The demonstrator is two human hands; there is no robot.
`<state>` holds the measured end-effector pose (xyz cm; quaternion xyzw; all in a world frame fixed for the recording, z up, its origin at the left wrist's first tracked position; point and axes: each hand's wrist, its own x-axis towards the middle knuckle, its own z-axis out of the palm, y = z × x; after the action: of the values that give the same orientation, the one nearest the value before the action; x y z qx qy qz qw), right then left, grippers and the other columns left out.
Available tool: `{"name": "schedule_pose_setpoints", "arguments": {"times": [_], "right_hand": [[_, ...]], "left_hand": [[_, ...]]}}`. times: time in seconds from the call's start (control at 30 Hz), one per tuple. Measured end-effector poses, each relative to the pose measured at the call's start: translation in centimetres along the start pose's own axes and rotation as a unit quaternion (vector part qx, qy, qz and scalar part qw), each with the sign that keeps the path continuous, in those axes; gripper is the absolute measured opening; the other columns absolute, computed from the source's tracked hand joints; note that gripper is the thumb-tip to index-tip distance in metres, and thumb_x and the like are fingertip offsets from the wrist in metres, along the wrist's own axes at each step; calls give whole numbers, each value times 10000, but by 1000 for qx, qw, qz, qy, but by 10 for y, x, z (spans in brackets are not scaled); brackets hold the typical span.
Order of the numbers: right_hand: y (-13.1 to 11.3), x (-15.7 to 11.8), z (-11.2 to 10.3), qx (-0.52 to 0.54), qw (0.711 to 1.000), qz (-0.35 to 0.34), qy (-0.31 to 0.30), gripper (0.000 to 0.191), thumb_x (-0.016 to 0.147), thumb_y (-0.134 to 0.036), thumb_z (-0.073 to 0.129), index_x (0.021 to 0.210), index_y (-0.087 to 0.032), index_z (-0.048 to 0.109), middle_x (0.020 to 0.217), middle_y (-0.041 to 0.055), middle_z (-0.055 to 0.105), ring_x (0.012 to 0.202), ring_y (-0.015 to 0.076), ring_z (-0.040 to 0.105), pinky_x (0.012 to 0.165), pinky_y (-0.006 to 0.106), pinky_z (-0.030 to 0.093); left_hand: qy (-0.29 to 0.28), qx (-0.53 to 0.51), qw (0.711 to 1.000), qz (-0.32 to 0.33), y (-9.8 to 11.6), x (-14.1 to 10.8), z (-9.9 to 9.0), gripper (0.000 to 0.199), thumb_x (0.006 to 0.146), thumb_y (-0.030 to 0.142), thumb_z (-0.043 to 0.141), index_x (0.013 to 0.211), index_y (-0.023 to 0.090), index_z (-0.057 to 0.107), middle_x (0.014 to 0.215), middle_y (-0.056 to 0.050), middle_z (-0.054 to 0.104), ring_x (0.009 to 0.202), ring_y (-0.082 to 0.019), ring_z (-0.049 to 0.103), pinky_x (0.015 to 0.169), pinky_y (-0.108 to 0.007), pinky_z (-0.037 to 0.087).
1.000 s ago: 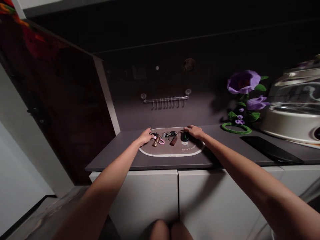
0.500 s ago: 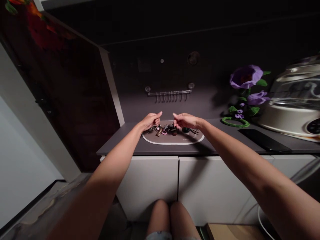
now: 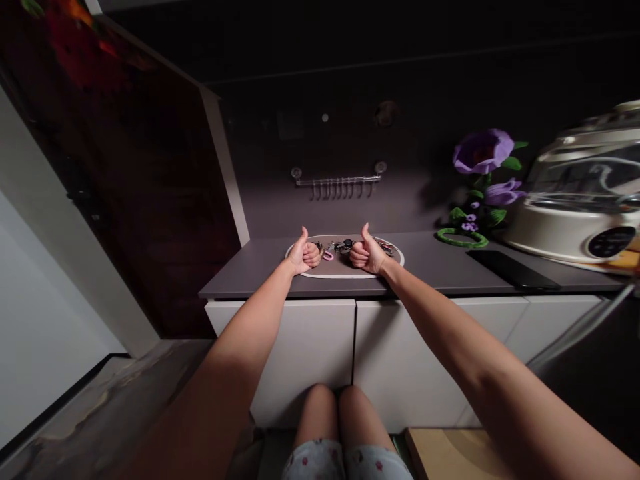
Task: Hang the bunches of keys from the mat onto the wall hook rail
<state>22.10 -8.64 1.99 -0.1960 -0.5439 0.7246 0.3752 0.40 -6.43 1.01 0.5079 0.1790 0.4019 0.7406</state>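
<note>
Thumbs up at a dim grey counter (image 3: 250, 272): a person's left hand (image 3: 305, 256) and right hand (image 3: 367, 256) stood at either side of an oval mat (image 3: 336, 267), each with its fingers curled into the palm and its thumb raised. Neither appeared to grip anything, though what the folded fingers might have covered could not be told, nor whether they touched the mat. Between them on the mat lay a pink loop (image 3: 329, 259), just beside the left knuckles, and a dark round trinket (image 3: 349, 244), near the right; a cluster of slender pieces (image 3: 386, 248) sat behind the right wrist, partly hidden and too small to make out. The likeliest mishap appeared to be a nudge: with both fists so near the small things, a careless inward sweep could have scattered the loop and trinket or tangled one with the other. A fist dragged across the mat might have rucked it and carried its load toward the front edge. Poor light and the hands' own cover made a piece easy to overlook. Farther right, a flat black slab (image 3: 513, 269) reached close to that edge, where a wide swing of the right arm could have knocked it off.
</note>
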Motion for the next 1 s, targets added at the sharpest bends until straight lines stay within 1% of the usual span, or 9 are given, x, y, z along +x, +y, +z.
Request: {"name": "schedule_pose_setpoints", "arguments": {"times": [0.13,0.3,0.43,0.53,0.63,0.73,0.83,0.93,1.0], "right_hand": [[0,0,1,-12,1000,-1,8,653,723,-765,129,401,-198,171,308,-60,153,287,43,160,312,181,158],[-4,-1,9,-57,996,12,64,653,690,-793,135,415,-200,158,315,-57,156,297,47,156,322,187,152],[-15,13,15,-106,988,-19,107,626,721,-766,192,459,-198,236,335,-65,194,315,47,163,330,186,142],[-23,32,19,-151,973,-76,154,517,770,-661,364,565,-187,393,349,-89,216,316,42,148,332,181,126],[-25,54,24,-209,945,-108,226,331,785,-495,509,708,-174,489,371,-90,309,315,38,213,339,172,167],[-23,75,28,-258,918,-113,280,169,800,-317,525,738,-161,504,452,-53,447,359,46,343,375,171,260],[-16,97,24,-307,894,-116,306,52,792,-187,483,757,-158,509,548,-27,522,443,57,437,446,173,342],[-5,117,15,-373,860,-126,325,54,762,-150,482,780,-152,533,636,-7,570,543,67,492,556,184,404],[2,126,9,-432,829,-134,328,89,753,-165,494,815,-150,557,708,10,603,613,82,522,631,207,424]], "left_hand": [[4,8,1000,4,-1,-1,1,664,722,737,267,362,186,178,292,47,163,261,-47,192,326,-197,115],[24,50,998,0,2,-4,5,652,710,747,288,387,187,205,303,56,148,277,-42,169,341,-200,105],[50,126,991,3,20,-2,8,542,748,650,409,497,170,388,331,76,184,306,-38,153,365,-194,107],[111,173,976,73,40,5,7,393,734,532,536,611,169,455,381,84,268,328,-32,181,384,-194,130],[197,256,936,141,56,17,2,284,718,400,599,636,159,473,451,65,386,366,-30,269,414,-198,191],[264,361,880,160,64,29,-7,181,715,299,593,658,151,505,499,46,458,431,-50,371,475,-204,280],[297,471,812,175,62,40,-21,95,714,227,565,669,150,533,539,32,504,502,-75,433,551,-216,340],[329,556,743,176,54,46,-37,68,721,201,541,689,148,569,594,10,550,554,-97,465,593,-226,359],[335,592,713,173,46,47,-47,90,741,203,518,734,151,591,644,-8,578,585,-107,482,613,-231,368]]}}
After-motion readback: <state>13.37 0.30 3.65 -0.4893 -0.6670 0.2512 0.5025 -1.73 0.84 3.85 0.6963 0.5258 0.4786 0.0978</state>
